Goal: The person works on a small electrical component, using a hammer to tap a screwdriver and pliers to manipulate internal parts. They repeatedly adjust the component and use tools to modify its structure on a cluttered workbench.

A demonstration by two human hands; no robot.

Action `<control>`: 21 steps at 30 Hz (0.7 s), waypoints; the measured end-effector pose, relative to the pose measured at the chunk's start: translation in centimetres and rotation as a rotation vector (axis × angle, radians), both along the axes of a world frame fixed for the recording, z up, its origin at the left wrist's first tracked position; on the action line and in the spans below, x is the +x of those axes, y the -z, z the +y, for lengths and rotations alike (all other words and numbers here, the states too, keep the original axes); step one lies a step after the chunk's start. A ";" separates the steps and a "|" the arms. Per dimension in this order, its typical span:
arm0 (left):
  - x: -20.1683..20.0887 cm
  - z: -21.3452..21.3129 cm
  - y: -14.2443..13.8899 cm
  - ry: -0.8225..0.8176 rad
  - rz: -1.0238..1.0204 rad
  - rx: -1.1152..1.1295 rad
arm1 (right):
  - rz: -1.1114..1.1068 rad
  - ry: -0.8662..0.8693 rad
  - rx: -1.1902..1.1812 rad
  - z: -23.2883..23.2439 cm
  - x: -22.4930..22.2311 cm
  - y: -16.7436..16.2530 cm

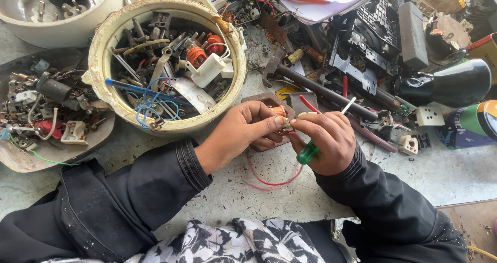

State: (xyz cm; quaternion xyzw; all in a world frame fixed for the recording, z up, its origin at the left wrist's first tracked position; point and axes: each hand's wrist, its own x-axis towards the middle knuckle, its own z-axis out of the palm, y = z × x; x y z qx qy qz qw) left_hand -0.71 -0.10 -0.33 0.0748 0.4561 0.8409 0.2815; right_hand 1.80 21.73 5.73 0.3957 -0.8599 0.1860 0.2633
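A small copper coil (278,111) sits pinched in the fingers of the left hand (243,133), just above the grey worktop (290,190). A red wire (274,180) loops from it down across the worktop. The right hand (326,141) is clenched around a green-handled screwdriver (307,152), touching the left hand at the coil. Just behind the left hand stands a cream bowl (103,40) full of wires and parts. A black hammer (310,87) lies near the right hand.
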 end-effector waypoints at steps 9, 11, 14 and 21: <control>1.0 -0.1 -2.0 -0.046 0.176 -0.122 | -0.031 -0.001 -0.033 -0.1 -0.3 -0.3; 1.0 -0.1 -2.0 -0.002 0.137 -0.059 | -0.021 -0.004 -0.035 -0.1 -0.3 -0.3; 0.8 -0.2 -1.6 -0.001 0.128 -0.098 | 0.015 0.005 -0.031 -0.1 -0.3 -0.2; 0.8 0.1 -0.1 -0.049 0.221 -0.002 | -0.054 -0.043 -0.022 -0.1 -0.7 0.4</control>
